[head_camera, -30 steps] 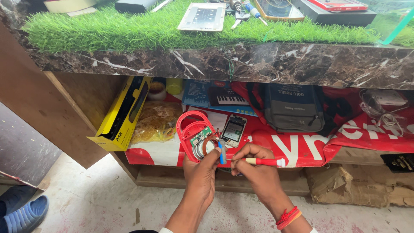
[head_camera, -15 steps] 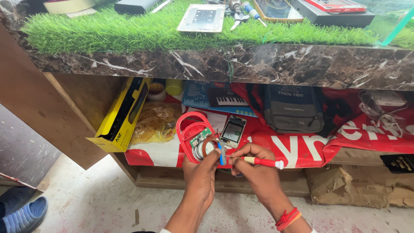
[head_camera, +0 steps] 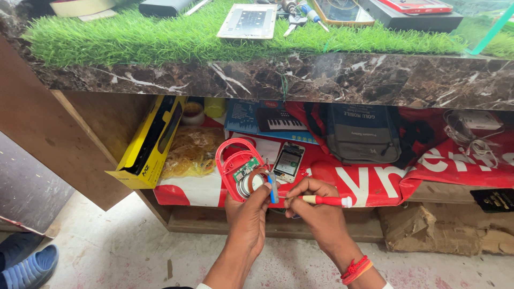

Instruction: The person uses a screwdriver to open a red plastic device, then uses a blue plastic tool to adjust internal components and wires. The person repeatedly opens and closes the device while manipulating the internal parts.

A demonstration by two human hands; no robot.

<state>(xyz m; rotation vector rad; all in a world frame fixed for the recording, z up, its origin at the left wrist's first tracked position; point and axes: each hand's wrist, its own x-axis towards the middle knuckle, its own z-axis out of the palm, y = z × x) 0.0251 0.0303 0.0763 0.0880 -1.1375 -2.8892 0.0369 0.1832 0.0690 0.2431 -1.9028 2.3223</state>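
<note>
Just below frame centre, the left hand (head_camera: 247,214) grips a red opened gadget (head_camera: 242,168), tilting its circuit board up to view. The right hand (head_camera: 316,206) pinches a red-handled screwdriver (head_camera: 321,200), tip at the board. Behind, a shelf (head_camera: 455,190) under the grass-topped bench (head_camera: 160,37).

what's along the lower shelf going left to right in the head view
yellow box → bag of rubber bands → red device shell held in the left hand → small phone → grey bag → tangle of white cable
</note>
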